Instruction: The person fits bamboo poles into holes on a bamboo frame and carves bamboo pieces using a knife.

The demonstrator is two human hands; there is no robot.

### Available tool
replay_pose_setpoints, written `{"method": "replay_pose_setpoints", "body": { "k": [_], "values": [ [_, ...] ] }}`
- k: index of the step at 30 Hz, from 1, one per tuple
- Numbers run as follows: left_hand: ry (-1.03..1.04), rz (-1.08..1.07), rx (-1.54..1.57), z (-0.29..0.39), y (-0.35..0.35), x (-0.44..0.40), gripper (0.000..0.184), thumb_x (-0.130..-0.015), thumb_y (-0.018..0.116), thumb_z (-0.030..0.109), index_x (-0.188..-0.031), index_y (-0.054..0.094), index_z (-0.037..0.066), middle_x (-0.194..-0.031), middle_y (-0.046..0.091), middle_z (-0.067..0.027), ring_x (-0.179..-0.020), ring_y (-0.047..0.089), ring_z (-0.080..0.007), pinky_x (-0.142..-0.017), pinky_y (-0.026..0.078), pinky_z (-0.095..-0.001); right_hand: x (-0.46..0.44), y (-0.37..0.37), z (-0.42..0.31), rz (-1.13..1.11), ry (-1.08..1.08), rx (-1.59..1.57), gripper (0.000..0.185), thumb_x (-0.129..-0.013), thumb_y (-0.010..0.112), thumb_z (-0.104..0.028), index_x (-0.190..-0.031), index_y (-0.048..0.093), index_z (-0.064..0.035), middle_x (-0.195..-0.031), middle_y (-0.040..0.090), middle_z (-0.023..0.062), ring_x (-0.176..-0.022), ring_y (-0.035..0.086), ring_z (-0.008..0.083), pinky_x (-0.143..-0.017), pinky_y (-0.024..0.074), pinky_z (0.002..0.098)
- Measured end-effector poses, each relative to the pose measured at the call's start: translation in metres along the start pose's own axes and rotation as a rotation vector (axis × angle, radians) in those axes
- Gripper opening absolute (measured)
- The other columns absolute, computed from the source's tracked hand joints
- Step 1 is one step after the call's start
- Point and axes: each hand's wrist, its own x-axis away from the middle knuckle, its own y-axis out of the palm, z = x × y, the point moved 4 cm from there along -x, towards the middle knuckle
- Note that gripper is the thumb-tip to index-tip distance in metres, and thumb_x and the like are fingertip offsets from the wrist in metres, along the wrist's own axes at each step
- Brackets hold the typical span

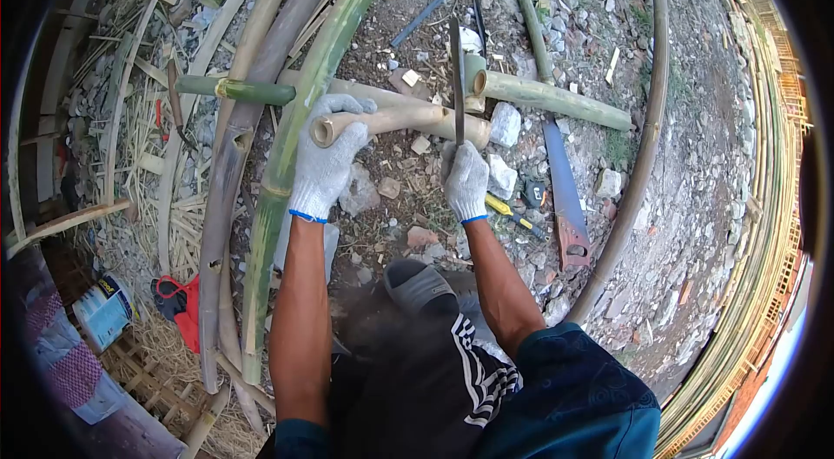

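My left hand [328, 159], in a white knit glove with a blue cuff, is closed around the near end of a short tan bamboo piece [401, 118]. The hollow end of the piece faces left. My right hand [466, 179], gloved too, grips a machete [459, 77] whose dark blade points away from me, over the right part of the bamboo. The handle is hidden in my fist. I cannot tell whether the blade touches the bamboo. A green bamboo pole [284, 146] runs just left of my left hand.
A handsaw [566, 185], a tape measure [533, 193] and a yellow-handled tool [502, 206] lie at right. Cut bamboo [556, 98] rests beyond the white stones [505, 125]. A long curved pole [650, 151] borders the right side. Split strips and a bucket [102, 313] are at left.
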Motion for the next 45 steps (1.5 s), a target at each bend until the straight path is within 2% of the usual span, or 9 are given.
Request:
{"method": "replay_pose_setpoints", "body": {
  "k": [3, 7, 14, 17, 23, 27, 32, 37, 45],
  "values": [
    [0.023, -0.024, -0.012, 0.005, 0.005, -0.003, 0.034, -0.094, 0.075, 0.021, -0.119, 0.057, 0.004, -0.125, 0.065, -0.0144, -0.119, 0.066, -0.0251, -0.095, 0.063, -0.0406, -0.01, 0.026, 0.064, -0.016, 0.179, 0.176, 0.067, -0.112, 0.025, -0.05, -0.112, 0.069, 0.0002, -0.107, 0.07, 0.0316, -0.105, 0.065, 0.0518, -0.09, 0.0475, 0.0593],
    [-0.07, 0.087, 0.102, -0.002, 0.002, 0.009, 0.032, -0.097, 0.072, 0.019, -0.122, 0.057, 0.007, -0.126, 0.065, -0.013, -0.12, 0.066, -0.0266, -0.096, 0.062, -0.0423, -0.002, 0.014, 0.032, -0.172, 0.588, -0.17, 0.067, -0.111, 0.029, -0.053, -0.097, 0.069, -0.0015, -0.09, 0.071, 0.0255, -0.091, 0.068, 0.0467, -0.08, 0.0501, 0.0533],
    [-0.118, 0.251, 0.161, 0.003, 0.006, 0.012, 0.028, -0.098, 0.066, 0.015, -0.122, 0.055, 0.007, -0.126, 0.064, -0.0143, -0.116, 0.065, -0.0273, -0.094, 0.063, -0.0444, -0.007, -0.009, -0.022, 0.068, -0.15, 0.001, 0.051, -0.112, 0.036, -0.04, -0.095, 0.066, -0.0031, -0.08, 0.066, 0.0208, -0.082, 0.066, 0.0452, -0.075, 0.0507, 0.051],
    [-0.102, 0.245, 0.174, 0.007, 0.006, 0.007, 0.025, -0.098, 0.064, 0.014, -0.12, 0.055, 0.007, -0.125, 0.064, -0.0147, -0.114, 0.066, -0.0273, -0.094, 0.062, -0.0448, -0.032, 0.023, 0.064, 0.012, 0.191, 0.243, 0.06, -0.112, 0.034, -0.047, -0.103, 0.072, -0.001, -0.091, 0.072, 0.0234, -0.089, 0.068, 0.0458, -0.083, 0.052, 0.0522],
    [-0.142, 0.281, 0.207, -0.002, -0.003, 0.01, 0.021, -0.099, 0.06, 0.01, -0.119, 0.055, 0.008, -0.125, 0.064, -0.0145, -0.115, 0.065, -0.0265, -0.094, 0.062, -0.0441, -0.019, -0.007, -0.004, -0.028, -0.228, 0.214, 0.058, -0.113, 0.035, -0.044, -0.104, 0.07, 0.0016, -0.094, 0.071, 0.0262, -0.096, 0.067, 0.0466, -0.086, 0.0507, 0.0543],
    [-0.148, 0.289, 0.17, 0.007, 0.004, 0.008, 0.02, -0.099, 0.061, 0.011, -0.118, 0.056, 0.008, -0.124, 0.064, -0.0144, -0.114, 0.065, -0.0262, -0.092, 0.063, -0.0432, -0.027, 0.02, 0.029, -0.192, 0.219, 0.174, 0.068, -0.112, 0.03, -0.051, -0.11, 0.071, 0.0021, -0.109, 0.07, 0.0313, -0.107, 0.064, 0.0507, -0.093, 0.0471, 0.0566],
    [-0.146, 0.294, 0.2, 0.004, 0.0, 0.008, 0.022, -0.098, 0.063, 0.01, -0.119, 0.057, 0.009, -0.124, 0.065, -0.0141, -0.115, 0.065, -0.0259, -0.09, 0.064, -0.0428, -0.009, -0.006, -0.019, -0.082, -0.034, 0.091, 0.071, -0.112, 0.028, -0.053, -0.106, 0.073, 0.0029, -0.106, 0.07, 0.0322, -0.104, 0.065, 0.052, -0.093, 0.0472, 0.0574],
    [-0.172, 0.292, 0.165, 0.007, 0.002, 0.006, 0.027, -0.098, 0.064, 0.011, -0.122, 0.056, 0.008, -0.128, 0.064, -0.0142, -0.118, 0.065, -0.0258, -0.096, 0.061, -0.0449, -0.026, 0.022, 0.054, -0.16, 0.288, 0.174, 0.09, -0.108, 0.019, -0.066, -0.099, 0.075, 0.0036, -0.091, 0.072, 0.0287, -0.097, 0.069, 0.0463, -0.092, 0.0488, 0.0539],
    [-0.079, 0.327, 0.188, -0.01, 0.001, 0.012, 0.036, -0.098, 0.069, 0.014, -0.13, 0.054, 0.007, -0.137, 0.062, -0.0141, -0.126, 0.061, -0.0276, -0.101, 0.059, -0.0466, -0.009, 0.016, 0.053, -0.001, 0.157, 0.141, 0.048, -0.106, 0.056, -0.049, -0.111, 0.064, -0.002, -0.081, 0.071, 0.0226, -0.08, 0.071, 0.0434, -0.077, 0.0539, 0.0517]
  ]
}}
